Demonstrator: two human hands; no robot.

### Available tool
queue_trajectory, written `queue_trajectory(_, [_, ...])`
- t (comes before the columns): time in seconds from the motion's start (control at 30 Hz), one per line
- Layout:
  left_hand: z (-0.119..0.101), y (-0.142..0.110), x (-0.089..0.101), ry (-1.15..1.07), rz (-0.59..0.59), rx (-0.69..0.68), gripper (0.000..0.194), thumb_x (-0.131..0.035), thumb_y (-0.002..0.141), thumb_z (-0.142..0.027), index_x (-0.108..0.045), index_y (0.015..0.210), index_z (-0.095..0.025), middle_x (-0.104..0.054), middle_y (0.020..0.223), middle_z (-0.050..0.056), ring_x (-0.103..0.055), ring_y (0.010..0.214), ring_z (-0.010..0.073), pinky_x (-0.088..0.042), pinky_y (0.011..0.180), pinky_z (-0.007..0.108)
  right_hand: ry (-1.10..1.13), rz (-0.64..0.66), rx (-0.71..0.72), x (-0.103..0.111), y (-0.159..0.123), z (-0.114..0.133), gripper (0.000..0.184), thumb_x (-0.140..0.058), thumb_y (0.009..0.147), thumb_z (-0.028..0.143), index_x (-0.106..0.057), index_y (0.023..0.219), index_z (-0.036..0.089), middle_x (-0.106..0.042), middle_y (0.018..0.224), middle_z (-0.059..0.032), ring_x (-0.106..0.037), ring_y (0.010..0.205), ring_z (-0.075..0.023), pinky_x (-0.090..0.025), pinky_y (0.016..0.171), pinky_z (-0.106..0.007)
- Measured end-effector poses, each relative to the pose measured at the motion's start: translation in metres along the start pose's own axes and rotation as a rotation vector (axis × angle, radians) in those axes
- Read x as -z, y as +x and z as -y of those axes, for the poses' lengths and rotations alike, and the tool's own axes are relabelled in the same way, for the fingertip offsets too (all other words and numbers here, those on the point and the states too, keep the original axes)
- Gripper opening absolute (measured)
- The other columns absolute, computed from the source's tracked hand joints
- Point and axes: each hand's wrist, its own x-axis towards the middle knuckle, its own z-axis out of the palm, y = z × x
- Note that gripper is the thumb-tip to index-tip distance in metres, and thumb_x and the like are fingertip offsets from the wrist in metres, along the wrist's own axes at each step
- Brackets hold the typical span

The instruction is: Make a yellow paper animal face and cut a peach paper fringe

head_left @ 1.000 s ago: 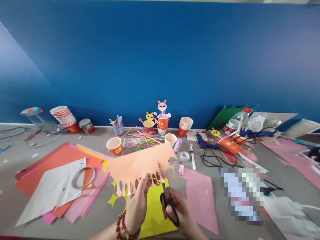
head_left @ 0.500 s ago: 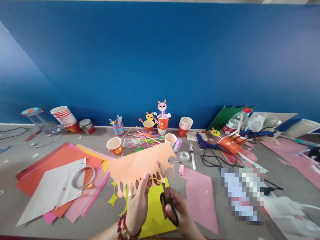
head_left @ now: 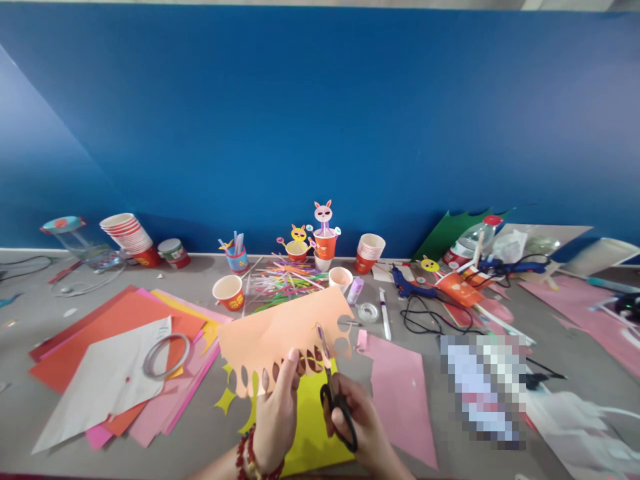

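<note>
A peach sheet of paper (head_left: 280, 332), with oval holes and notches along its lower and right edges, is pinched in my left hand (head_left: 278, 413), thumb on top. My right hand (head_left: 353, 410) grips black-handled scissors (head_left: 344, 417). Their blades point up and away, at the sheet's lower right part, beside a drawn oval outline. Below the sheet lies yellow paper (head_left: 315, 427), with yellow scraps (head_left: 226, 400) to its left. Pink paper (head_left: 400, 393) lies to the right of my right hand.
Coloured sheets with a tape roll (head_left: 167, 356) lie at left. Behind are a paper cup (head_left: 229, 293), loose straws (head_left: 285, 280), a rabbit-faced cup figure (head_left: 324, 233), and stacked cups (head_left: 370, 252). At right are a blue glue gun (head_left: 411, 283), black cable and a bottle (head_left: 470, 243).
The view has shifted very slightly. Both hands, the peach paper and the scissors stay in nearly the same place.
</note>
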Motion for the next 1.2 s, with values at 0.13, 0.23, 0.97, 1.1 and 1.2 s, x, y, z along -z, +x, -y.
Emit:
queue_trajectory(0.13, [0.001, 0.000, -0.001, 0.065, -0.028, -0.041, 0.043, -0.039, 0.092, -0.010, -0.063, 0.125, -0.024, -0.076, 0.103, 0.003, -0.070, 0.096, 0.0200, -0.047, 0.097, 0.033, 0.022, 0.006, 0.015, 0.001, 0.002, -0.003, 0.057, -0.060, 0.074, 0.075, -0.043, 0.066, 0.021, -0.049, 0.051, 0.0035, -0.042, 0.044, -0.0089, -0.030, 0.045, -0.021])
queue_trajectory(0.23, [0.003, -0.002, -0.004, 0.068, -0.041, -0.065, 0.041, -0.040, 0.093, -0.012, -0.062, 0.126, -0.023, -0.076, 0.103, 0.004, -0.070, 0.094, 0.0202, -0.046, 0.096, 0.034, 0.027, 0.007, 0.019, 0.002, 0.003, -0.003, 0.057, -0.059, 0.074, 0.075, -0.044, 0.066, 0.021, -0.048, 0.051, 0.0037, -0.041, 0.044, -0.0089, -0.030, 0.044, -0.021])
queue_trajectory(0.97, [-0.002, -0.015, -0.014, -0.088, -0.022, 0.116, 0.036, -0.045, 0.091, -0.017, -0.064, 0.122, -0.022, -0.074, 0.103, 0.006, -0.068, 0.093, 0.0228, -0.045, 0.098, 0.039, -0.011, -0.056, 0.121, -0.012, 0.002, -0.006, 0.053, -0.053, 0.084, 0.068, -0.046, 0.063, 0.020, -0.047, 0.052, 0.0026, -0.040, 0.047, -0.0101, -0.029, 0.048, -0.023])
queue_trajectory(1.1, [-0.006, -0.012, -0.014, -0.064, -0.014, 0.105, 0.036, -0.043, 0.091, -0.016, -0.065, 0.120, -0.019, -0.074, 0.099, 0.008, -0.069, 0.086, 0.0224, -0.050, 0.087, 0.036, -0.031, -0.101, 0.153, -0.015, 0.001, -0.008, 0.051, -0.052, 0.086, 0.067, -0.046, 0.065, 0.020, -0.047, 0.050, 0.0034, -0.039, 0.046, -0.0102, -0.029, 0.047, -0.024])
queue_trajectory(1.2, [-0.009, -0.011, -0.012, -0.069, -0.025, 0.152, 0.037, -0.044, 0.090, -0.016, -0.066, 0.119, -0.021, -0.074, 0.098, 0.007, -0.067, 0.082, 0.0219, -0.052, 0.080, 0.034, -0.045, -0.127, 0.166, -0.017, 0.000, -0.010, 0.049, -0.052, 0.088, 0.064, -0.048, 0.066, 0.020, -0.047, 0.050, 0.0033, -0.040, 0.046, -0.0102, -0.029, 0.047, -0.023])
